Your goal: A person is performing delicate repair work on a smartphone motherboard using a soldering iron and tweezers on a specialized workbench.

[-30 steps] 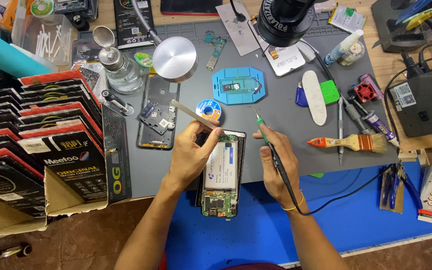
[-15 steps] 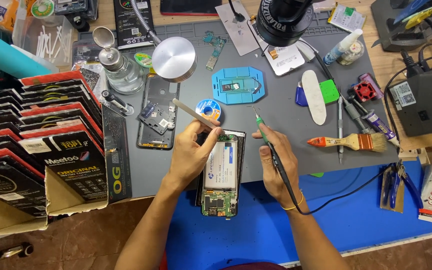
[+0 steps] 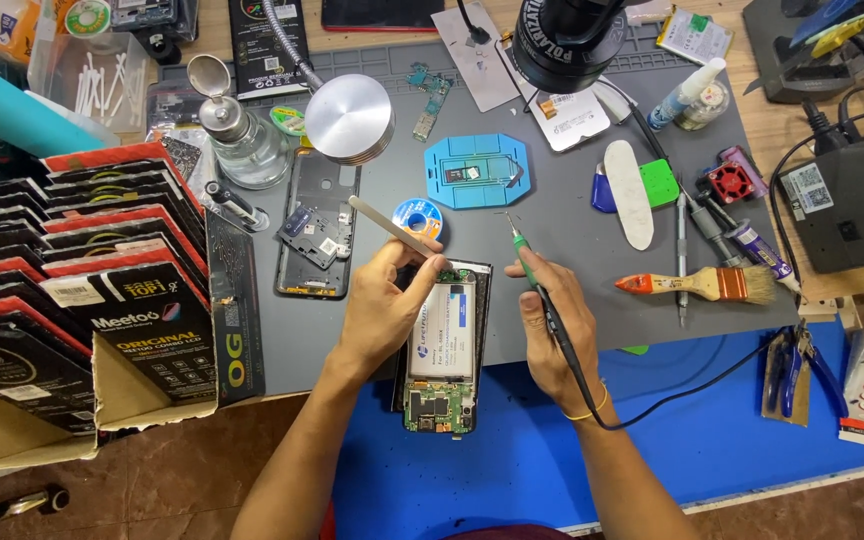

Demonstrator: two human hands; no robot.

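Left hand: closed on a pale flat pry tool, which is held slanting up and to the left; the fingertips are laid against the top left corner of the opened phone. Right hand: clamped pen-fashion round a black soldering iron with a green collar, tip raised just above and to the right of the phone's top edge. Opened phone: laid lengthwise between the two hands, across the border of the grey work mat and the blue mat; white-labelled battery and green circuit board are exposed. Its left edge is hidden under the left hand. The iron's fine tip is hard to make out. Black phone frame: placed well left of the phone. Solder spool: seen just above the left fingers. Wooden bench edge is visible beyond the mats.
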